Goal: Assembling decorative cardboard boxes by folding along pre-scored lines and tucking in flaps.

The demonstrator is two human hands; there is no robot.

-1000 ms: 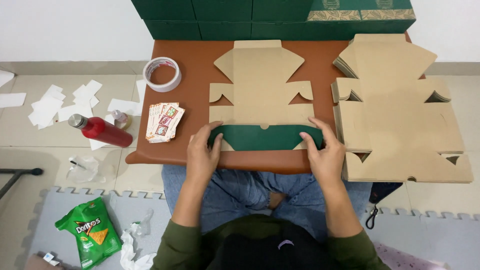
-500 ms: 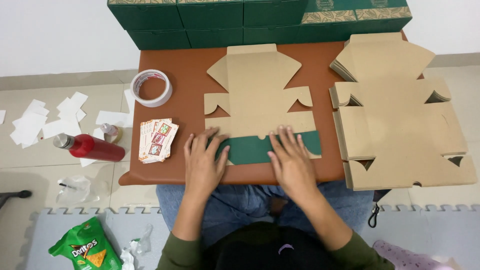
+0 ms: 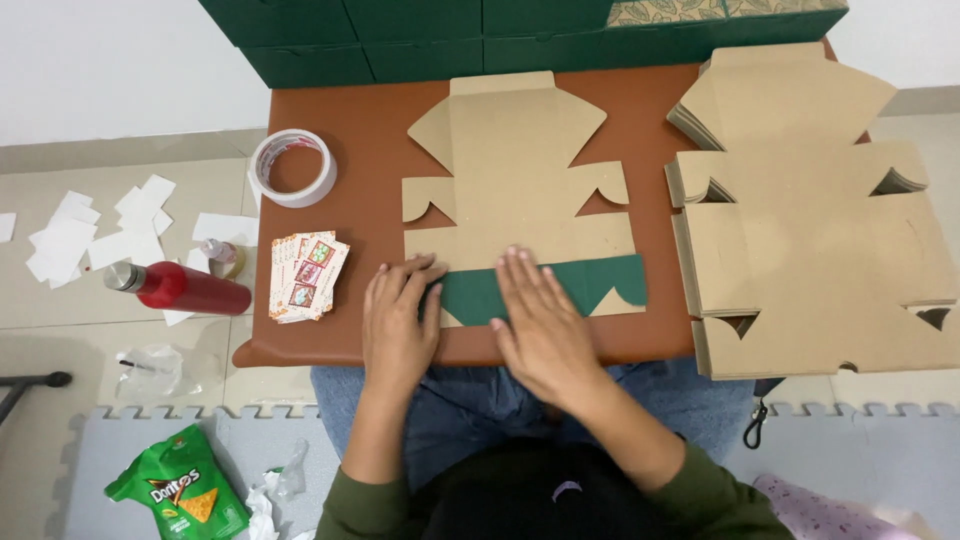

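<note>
Both hands flat, fingers spread, left hand (image 3: 398, 322) and right hand (image 3: 540, 322) pressing the green flap (image 3: 560, 288) folded over the cardboard blank (image 3: 515, 175) at the tabletop (image 3: 375, 160) near edge: creasing step, likely needs firm swipe outward next.

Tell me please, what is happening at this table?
A person presses both palms on a folded green flap of a flat cardboard box blank lying on the brown table. The left hand and right hand lie flat, side by side. A stack of unfolded blanks lies right, a tape roll left.
</note>
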